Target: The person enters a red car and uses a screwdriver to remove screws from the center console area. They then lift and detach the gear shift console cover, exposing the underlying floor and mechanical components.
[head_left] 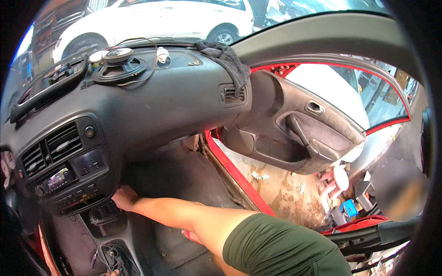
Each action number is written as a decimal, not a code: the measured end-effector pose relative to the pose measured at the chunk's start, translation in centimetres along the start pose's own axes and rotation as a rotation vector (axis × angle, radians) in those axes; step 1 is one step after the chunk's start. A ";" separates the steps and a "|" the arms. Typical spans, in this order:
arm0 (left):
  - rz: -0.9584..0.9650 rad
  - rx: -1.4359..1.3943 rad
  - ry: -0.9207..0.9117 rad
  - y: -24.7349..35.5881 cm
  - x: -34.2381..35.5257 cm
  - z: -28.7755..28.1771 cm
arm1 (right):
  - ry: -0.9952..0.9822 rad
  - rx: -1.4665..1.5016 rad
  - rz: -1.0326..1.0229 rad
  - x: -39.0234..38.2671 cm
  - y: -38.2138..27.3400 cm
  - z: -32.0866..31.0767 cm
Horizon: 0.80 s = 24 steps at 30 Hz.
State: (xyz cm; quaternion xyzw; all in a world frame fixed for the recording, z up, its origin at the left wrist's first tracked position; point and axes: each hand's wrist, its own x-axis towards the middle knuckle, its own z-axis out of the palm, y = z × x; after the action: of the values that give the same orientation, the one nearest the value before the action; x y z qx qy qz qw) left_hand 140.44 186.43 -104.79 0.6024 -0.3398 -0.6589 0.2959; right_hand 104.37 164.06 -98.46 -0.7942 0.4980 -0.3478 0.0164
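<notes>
Right hand at the console's edge, its fingers out of sight

The right hand reaches in from the dark green sleeve and meets the lower right edge of the centre console, which stands at the left of the view, under the dashboard. Its fingertips are lost against the dark trim, so whether they grasp, press or merely rest there cannot be told. Of the left hand only what seem to be fingertips show at the lower edge, beside the dark gear lever boot; the frame cuts off the rest, and its grip cannot be made out.

A thin cable loops by the boot, its far end hard to follow. The stereo sits in the console below the air vents. On top of the dashboard lies a round speaker, a wire curving beside it, and a dark cloth hangs partly over the side vent. The footwell is deep in shadow. Outside the open door, a blurred patch obscures whatever is at far right.
</notes>
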 end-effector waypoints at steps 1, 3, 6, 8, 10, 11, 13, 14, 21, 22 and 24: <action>0.022 -0.002 -0.009 -0.1 0.0 0.2 | -0.012 -0.027 -0.013 -0.5 0.5 0.2; 0.016 0.022 0.004 0.1 0.0 0.1 | -0.034 -0.067 -0.033 -1.1 0.6 0.4; 0.081 0.053 0.009 0.9 -0.8 -0.2 | -0.010 -0.066 -0.054 -1.2 0.1 0.1; 0.049 0.034 -0.008 0.1 -0.1 -1.0 | 0.079 -0.010 -0.070 -1.1 -0.1 -0.1; 0.037 0.014 -0.002 0.3 -0.4 -1.6 | 0.096 0.007 -0.051 -0.7 -1.3 -0.1; 0.040 0.001 0.002 0.2 -0.6 -1.8 | 0.106 0.016 -0.042 -0.5 -1.8 -0.2; 0.048 -0.020 -0.028 0.0 -0.4 -1.0 | 0.091 0.013 -0.007 -1.3 -0.6 0.0; 0.051 -0.028 -0.047 -0.1 -0.1 -0.5 | 0.085 0.009 0.014 -1.9 0.3 0.0; 0.025 -0.080 0.002 -1.7 0.1 -3.5 | -0.081 0.312 0.399 -2.3 -0.9 -0.5; 0.023 -0.091 -0.036 -1.9 0.9 -2.5 | -0.147 0.333 0.397 -2.7 1.1 -0.5; 0.033 -0.079 -0.013 -2.4 1.6 -1.2 | -0.254 0.412 0.441 -2.9 2.8 -0.1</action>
State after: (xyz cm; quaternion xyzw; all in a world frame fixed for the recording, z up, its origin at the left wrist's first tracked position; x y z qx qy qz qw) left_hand 141.51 186.43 -107.71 0.5804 -0.3253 -0.6705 0.3281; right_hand 101.36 165.05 -100.96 -0.6841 0.5711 -0.3276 0.3138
